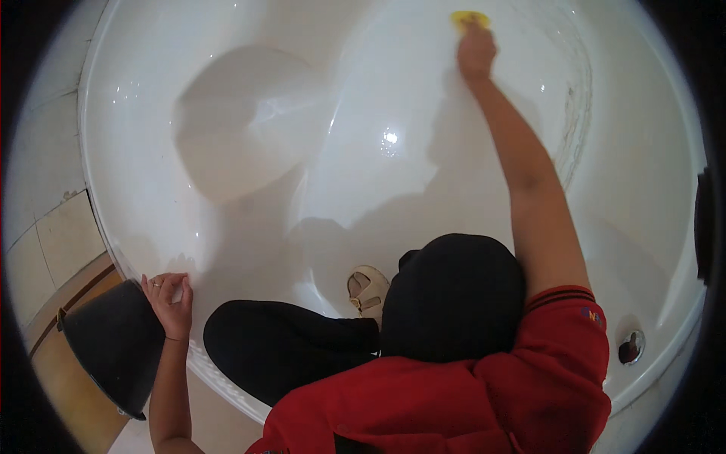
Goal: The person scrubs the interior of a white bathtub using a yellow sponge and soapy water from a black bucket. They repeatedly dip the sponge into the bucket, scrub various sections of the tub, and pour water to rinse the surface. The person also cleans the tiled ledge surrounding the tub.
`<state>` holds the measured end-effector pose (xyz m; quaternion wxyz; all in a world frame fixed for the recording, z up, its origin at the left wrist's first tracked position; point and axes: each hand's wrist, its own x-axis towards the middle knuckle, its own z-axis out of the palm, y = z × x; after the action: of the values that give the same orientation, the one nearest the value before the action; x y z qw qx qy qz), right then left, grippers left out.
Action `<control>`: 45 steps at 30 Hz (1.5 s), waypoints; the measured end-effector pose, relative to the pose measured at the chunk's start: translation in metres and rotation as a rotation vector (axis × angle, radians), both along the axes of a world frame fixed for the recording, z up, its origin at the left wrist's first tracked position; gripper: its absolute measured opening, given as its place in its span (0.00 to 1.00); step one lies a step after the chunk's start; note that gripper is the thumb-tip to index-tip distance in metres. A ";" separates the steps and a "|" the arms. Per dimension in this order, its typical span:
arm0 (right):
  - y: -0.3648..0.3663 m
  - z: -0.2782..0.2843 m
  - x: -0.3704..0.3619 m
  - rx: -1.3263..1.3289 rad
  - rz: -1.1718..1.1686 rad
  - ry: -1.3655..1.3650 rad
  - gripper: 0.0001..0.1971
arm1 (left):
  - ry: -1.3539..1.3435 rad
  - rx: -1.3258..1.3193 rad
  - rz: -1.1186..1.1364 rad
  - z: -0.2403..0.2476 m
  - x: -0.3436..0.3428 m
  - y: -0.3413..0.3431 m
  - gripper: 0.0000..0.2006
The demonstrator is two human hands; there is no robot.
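Note:
My right arm reaches far across the white bathtub (393, 181). At its end, my right hand (476, 57) is closed on a yellow sponge (470, 18) and presses it against the tub's white surface near the upper edge of the view. The hand partly covers the sponge, and its outline is slightly blurred. Low on the left, my left hand (168, 299) rests at the tub's rim, fingers partly spread and bent, a ring on one of them. Nothing shows in it. A black bucket (113, 348) stands right beside that hand, outside the tub.
Greyish streaks (578, 113) run along the tub's right inner side. A round chrome fitting (631, 346) sits at the lower right. My bent legs in black trousers (454, 295) and a beige sandal (367, 290) are in the lower middle. Pale tiles (68, 234) border the left side.

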<state>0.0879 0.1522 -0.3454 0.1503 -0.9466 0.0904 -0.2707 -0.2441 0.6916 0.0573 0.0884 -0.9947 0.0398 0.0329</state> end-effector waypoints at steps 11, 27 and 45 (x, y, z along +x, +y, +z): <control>0.198 -0.009 -0.247 0.269 1.465 0.286 0.17 | 0.027 -0.006 0.016 0.000 0.001 0.001 0.04; 0.086 0.010 -0.300 0.274 1.264 0.420 0.20 | 0.067 0.034 -0.022 -0.002 -0.003 0.012 0.03; -0.063 0.052 -0.310 0.096 0.165 0.349 0.20 | 0.144 0.026 -0.013 0.000 -0.004 0.018 0.03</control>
<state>-0.2218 0.0890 -0.2938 0.1991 -0.9750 0.0499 -0.0849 -0.2482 0.7095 0.0576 0.0984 -0.9883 0.0523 0.1043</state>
